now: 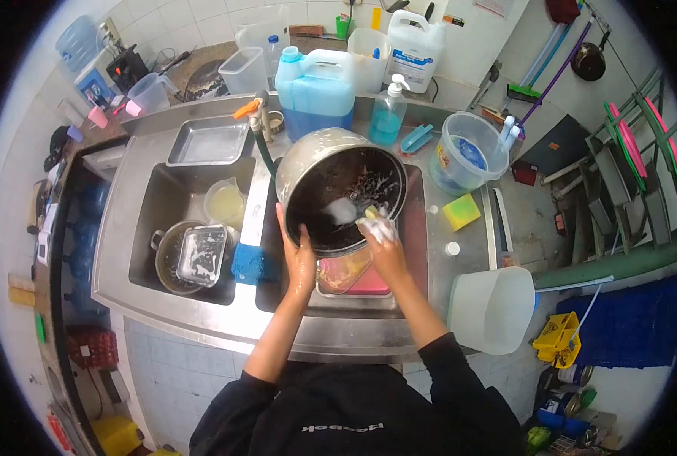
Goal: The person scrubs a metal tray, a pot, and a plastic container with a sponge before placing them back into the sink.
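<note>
A large metal pot (296, 163) is tilted over the right sink basin, its mouth turned toward me. Its inside is dark, with white suds and scraps of residue on the wall. My left hand (300, 262) grips the pot's near left rim, thumb over the edge. Inside the mouth, at the right, my right hand (386, 247) is closed on a foamy yellowish sponge (370, 214) against the inner wall; suds cover the fingers. Below the pot, a pink-red tray (365, 285) and a clear yellowish item lie in the basin, partly hidden.
The left basin holds a pot (167, 270), a soapy metal container (203, 254) and a jug (225, 204). A blue cloth (248, 264) hangs on the divider. Behind stand a faucet (261, 114), a blue-liquid jug (315, 87) and a soap pump (388, 114). Rightward are a bucket (460, 171) and a yellow-green sponge (461, 212).
</note>
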`<state>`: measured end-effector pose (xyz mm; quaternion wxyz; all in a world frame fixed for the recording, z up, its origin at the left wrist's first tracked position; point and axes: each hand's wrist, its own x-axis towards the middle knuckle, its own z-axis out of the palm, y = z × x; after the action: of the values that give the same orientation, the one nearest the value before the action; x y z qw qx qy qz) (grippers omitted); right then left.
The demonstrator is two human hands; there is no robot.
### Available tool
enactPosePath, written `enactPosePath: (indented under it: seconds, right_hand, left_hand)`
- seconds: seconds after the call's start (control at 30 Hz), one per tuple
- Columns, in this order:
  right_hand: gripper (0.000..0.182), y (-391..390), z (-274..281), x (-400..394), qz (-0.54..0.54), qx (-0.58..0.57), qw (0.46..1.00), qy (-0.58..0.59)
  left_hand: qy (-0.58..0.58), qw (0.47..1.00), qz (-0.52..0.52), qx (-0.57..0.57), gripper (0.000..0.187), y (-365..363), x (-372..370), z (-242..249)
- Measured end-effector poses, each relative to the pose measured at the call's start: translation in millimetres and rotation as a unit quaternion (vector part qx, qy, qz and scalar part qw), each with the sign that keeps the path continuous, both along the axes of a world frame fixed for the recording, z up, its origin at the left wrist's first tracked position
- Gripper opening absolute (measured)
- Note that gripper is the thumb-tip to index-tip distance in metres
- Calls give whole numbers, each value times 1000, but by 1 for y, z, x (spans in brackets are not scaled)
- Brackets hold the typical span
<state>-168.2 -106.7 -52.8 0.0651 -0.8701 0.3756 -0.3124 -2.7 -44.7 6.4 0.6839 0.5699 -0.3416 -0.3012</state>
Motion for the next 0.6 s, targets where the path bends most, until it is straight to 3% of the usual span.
enactPosePath:
  seconds: [0.07, 0.1, 0.2, 0.23, 0.33, 0.4, 0.47, 0.57, 0.6]
  right_hand:
    - [42, 15, -5, 25, -54, 123, 990, -39]
    - [43, 25, 13, 40, 0, 256, 958, -130]
    - [55, 52, 28, 67, 109, 150, 968, -169]
    - [61, 54, 21, 56, 107, 127, 984, -64]
    - [55, 13, 8, 19, 143, -31, 978, 151]
    - [41, -34, -1, -5, 79, -195, 968, 133]
    - [31, -47, 27, -1, 68, -251, 962, 88]
    - [23, -46, 72, 14, 45, -278, 959, 36]
    - [21, -44, 80, 22, 34, -280, 959, 23]
  left_hand:
    - [-20, 1000, 10, 11, 55, -4, -7, -5]
    - [-21, 1000, 8, -16, 57, -8, -7, -15]
    - [-99, 995, -5, 8, 59, -4, 1, -3]
    - [-106, 994, -13, 9, 68, -4, 8, -8]
    - [-256, 964, -44, 52, 78, 0, 28, 8]
    - [-308, 942, -77, 105, 86, 0, 40, 37]
    - [-327, 938, -71, 91, 84, 2, 37, 79]
    - [-334, 942, 30, 14, 71, -5, 35, 103]
    - [-307, 947, 58, -72, 60, -14, 32, 94]
